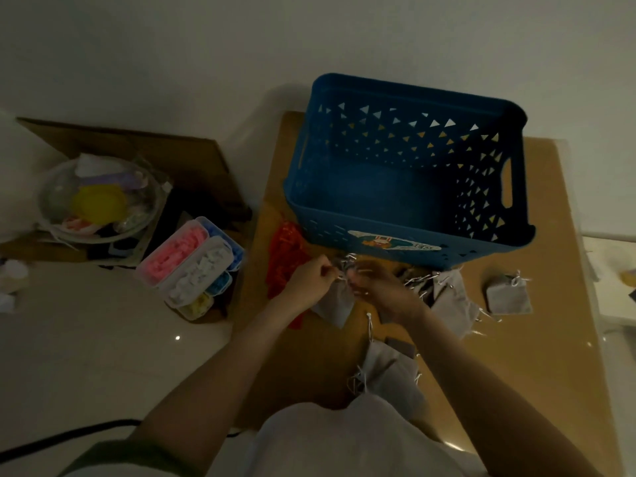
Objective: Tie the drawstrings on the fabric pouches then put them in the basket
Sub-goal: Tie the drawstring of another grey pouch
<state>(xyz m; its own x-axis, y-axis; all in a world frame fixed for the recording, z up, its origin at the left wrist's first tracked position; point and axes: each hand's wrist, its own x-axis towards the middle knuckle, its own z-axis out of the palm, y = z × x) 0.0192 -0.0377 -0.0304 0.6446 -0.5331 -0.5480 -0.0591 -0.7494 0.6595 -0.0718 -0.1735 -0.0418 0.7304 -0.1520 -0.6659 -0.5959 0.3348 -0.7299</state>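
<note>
A grey pouch (333, 309) is held at the near wall of the blue basket (406, 244). Its white drawstrings (348, 259) are pinched by the left hand (309, 280) and, though blurred, seemingly by the right hand (382, 292). The cloth is judged light and limp. Hold is best taken on the thin cord ends, which may slip.

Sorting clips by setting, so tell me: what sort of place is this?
Likely a room in a home, set up for handwork: a brown table against a plain white wall, and on the pale glossy floor a cardboard box and clear tubs of coloured bits.
</note>
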